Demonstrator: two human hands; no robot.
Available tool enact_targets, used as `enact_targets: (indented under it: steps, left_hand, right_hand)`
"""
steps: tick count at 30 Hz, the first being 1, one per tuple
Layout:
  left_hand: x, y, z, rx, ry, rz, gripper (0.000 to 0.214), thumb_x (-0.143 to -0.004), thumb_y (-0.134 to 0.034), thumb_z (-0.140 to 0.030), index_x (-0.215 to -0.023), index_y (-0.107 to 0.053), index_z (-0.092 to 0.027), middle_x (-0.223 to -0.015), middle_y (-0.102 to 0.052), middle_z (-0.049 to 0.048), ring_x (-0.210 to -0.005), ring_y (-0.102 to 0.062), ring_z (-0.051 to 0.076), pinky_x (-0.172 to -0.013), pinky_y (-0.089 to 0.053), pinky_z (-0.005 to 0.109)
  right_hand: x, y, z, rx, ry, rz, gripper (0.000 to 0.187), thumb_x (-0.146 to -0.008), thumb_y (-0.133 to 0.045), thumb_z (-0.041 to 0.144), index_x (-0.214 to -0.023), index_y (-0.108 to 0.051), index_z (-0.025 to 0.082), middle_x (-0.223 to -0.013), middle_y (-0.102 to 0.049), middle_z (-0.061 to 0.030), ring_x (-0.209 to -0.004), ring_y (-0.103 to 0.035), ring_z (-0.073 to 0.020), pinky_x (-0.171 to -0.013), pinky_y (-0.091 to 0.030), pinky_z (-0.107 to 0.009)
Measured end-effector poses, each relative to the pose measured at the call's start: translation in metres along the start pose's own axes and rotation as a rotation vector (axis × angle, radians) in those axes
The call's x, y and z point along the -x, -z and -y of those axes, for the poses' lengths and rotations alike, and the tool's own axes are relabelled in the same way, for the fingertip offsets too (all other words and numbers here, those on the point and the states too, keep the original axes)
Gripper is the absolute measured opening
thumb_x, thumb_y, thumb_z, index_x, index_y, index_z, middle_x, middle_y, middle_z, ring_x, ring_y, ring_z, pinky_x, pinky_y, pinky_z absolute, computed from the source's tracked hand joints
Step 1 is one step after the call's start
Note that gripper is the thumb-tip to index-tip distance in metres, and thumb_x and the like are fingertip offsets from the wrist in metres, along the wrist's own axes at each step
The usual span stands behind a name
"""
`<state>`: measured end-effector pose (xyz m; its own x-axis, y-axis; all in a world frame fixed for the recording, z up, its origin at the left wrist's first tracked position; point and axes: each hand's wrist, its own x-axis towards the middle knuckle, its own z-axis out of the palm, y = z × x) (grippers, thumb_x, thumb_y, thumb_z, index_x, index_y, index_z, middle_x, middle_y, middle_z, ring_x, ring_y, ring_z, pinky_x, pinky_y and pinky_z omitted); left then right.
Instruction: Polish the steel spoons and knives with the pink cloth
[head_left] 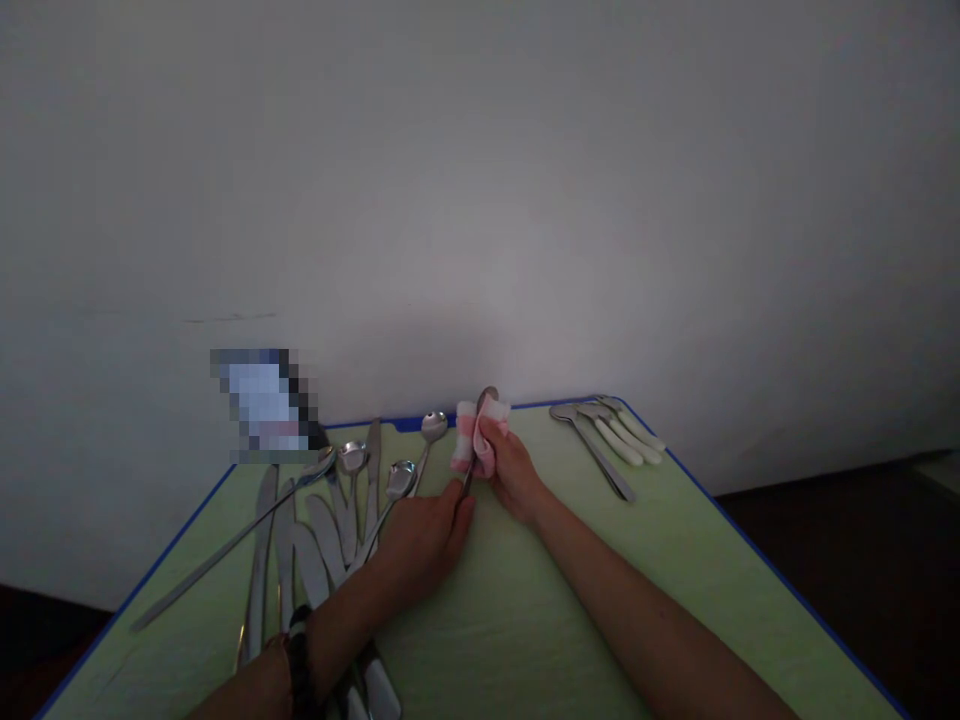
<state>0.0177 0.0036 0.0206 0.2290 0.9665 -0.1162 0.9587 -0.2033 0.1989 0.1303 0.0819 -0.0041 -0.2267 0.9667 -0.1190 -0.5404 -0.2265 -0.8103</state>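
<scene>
Spoon [487,393], metal, tilted, just above the tabletop's far side. Its bowl pokes out past the far edge of the pink-and-white cloth [465,430] that wraps its upper part; the handle emerges on the cloth's near side.

Right hand [512,470] directly right of the cloth — fingers closed, pressing the folded fabric against the spoon. Left hand [424,540] on the near side of the cloth, a little left — fingers curled shut round the lower handle. Dark bracelet [300,660] on the left wrist.

Just left of the cloth: a round-bowled spoon [433,428], bowl shiny. Farther left, two more shiny spoons, one nearer the person [400,480], one beyond it [352,457]. Left and nearer than the cloth, a loose spread of knives [309,560], some partly hidden by the left arm; a long-handled spoon [232,544] slants along its outer side. Well left of the cloth, a phone-like screen [259,395], pixelated, content unreadable.

Right of the cloth, well apart: a metal spoon [600,458] beside several white-handled pieces [619,440], heads too small to tell.

Beneath all, a pale green tabletop [525,620], blue-edged; beyond the cloth, a plain wall [480,200].
</scene>
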Motion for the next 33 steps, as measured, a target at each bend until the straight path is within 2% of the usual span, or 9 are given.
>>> enact_targets:
  steps: [8, 13, 18, 23, 25, 29, 33]
  left_hand:
    - [-0.002, -0.004, 0.002, -0.031, -0.039, 0.005, 0.036, -0.095, -0.025, -0.033, -0.097, -0.057, -0.018, -0.084, -0.072, 0.0095, -0.076, -0.068, 0.024, -0.068, -0.046, 0.031]
    - [-0.002, -0.002, 0.001, -0.018, -0.004, 0.02, 0.036, -0.096, -0.022, -0.031, -0.103, -0.055, -0.017, -0.086, -0.071, 0.0095, -0.077, -0.068, 0.023, -0.07, -0.046, 0.03]
    - [-0.001, 0.0, 0.0, 0.025, 0.052, 0.024, 0.035, -0.096, -0.022, -0.028, -0.112, -0.051, -0.016, -0.091, -0.071, 0.0102, -0.081, -0.068, 0.025, -0.072, -0.046, 0.031]
    - [-0.002, -0.002, 0.003, 0.031, 0.029, 0.008, 0.035, -0.097, -0.021, -0.03, -0.111, -0.051, -0.018, -0.09, -0.071, 0.0087, -0.082, -0.068, 0.024, -0.071, -0.045, 0.029]
    - [-0.002, -0.004, 0.004, 0.016, 0.019, 0.005, 0.035, -0.097, -0.021, -0.032, -0.107, -0.052, -0.018, -0.087, -0.071, 0.0084, -0.08, -0.068, 0.023, -0.069, -0.044, 0.029]
    - [-0.003, -0.006, 0.005, 0.004, -0.014, 0.011, 0.034, -0.097, -0.02, -0.031, -0.1, -0.051, -0.019, -0.081, -0.071, 0.0069, -0.075, -0.068, 0.023, -0.064, -0.044, 0.028]
    - [-0.004, -0.008, 0.005, -0.004, -0.003, 0.014, 0.033, -0.097, -0.019, -0.031, -0.1, -0.05, -0.018, -0.083, -0.071, 0.0068, -0.075, -0.068, 0.022, -0.065, -0.044, 0.029]
  right_hand:
    - [-0.001, 0.0, -0.002, 0.061, -0.029, 0.01, 0.023, -0.073, -0.062, 0.04, -0.077, -0.06, 0.017, -0.063, -0.061, 0.0017, -0.053, -0.053, -0.0111, -0.052, -0.05, -0.026]
    - [-0.001, -0.001, -0.001, 0.02, -0.028, 0.013, 0.022, -0.073, -0.063, 0.039, -0.08, -0.061, 0.018, -0.066, -0.061, 0.0017, -0.055, -0.055, -0.0118, -0.054, -0.051, -0.027]
    - [-0.001, -0.001, -0.001, -0.006, -0.02, -0.001, 0.022, -0.074, -0.063, 0.039, -0.079, -0.06, 0.018, -0.063, -0.06, 0.0021, -0.054, -0.054, -0.0113, -0.049, -0.048, -0.024]
    - [-0.002, 0.0, -0.002, -0.009, -0.032, 0.008, 0.02, -0.077, -0.061, 0.037, -0.083, -0.062, 0.018, -0.066, -0.063, 0.0016, -0.055, -0.054, -0.0116, -0.052, -0.049, -0.025]
    - [-0.003, 0.001, 0.001, -0.06, -0.05, 0.01, 0.017, -0.079, -0.059, 0.032, -0.088, -0.063, 0.019, -0.073, -0.066, 0.0011, -0.059, -0.057, -0.012, -0.055, -0.05, -0.025]
    - [-0.006, 0.006, 0.01, -0.311, -0.078, -0.01, 0.014, -0.084, -0.052, 0.026, -0.093, -0.061, 0.023, -0.086, -0.068, 0.003, -0.064, -0.06, -0.0108, -0.058, -0.051, -0.024]
    - [-0.007, 0.011, 0.016, -0.405, -0.077, 0.008, 0.025, -0.087, -0.044, 0.038, -0.094, -0.061, 0.021, -0.086, -0.069, -0.0001, -0.065, -0.062, -0.0126, -0.062, -0.052, -0.027]
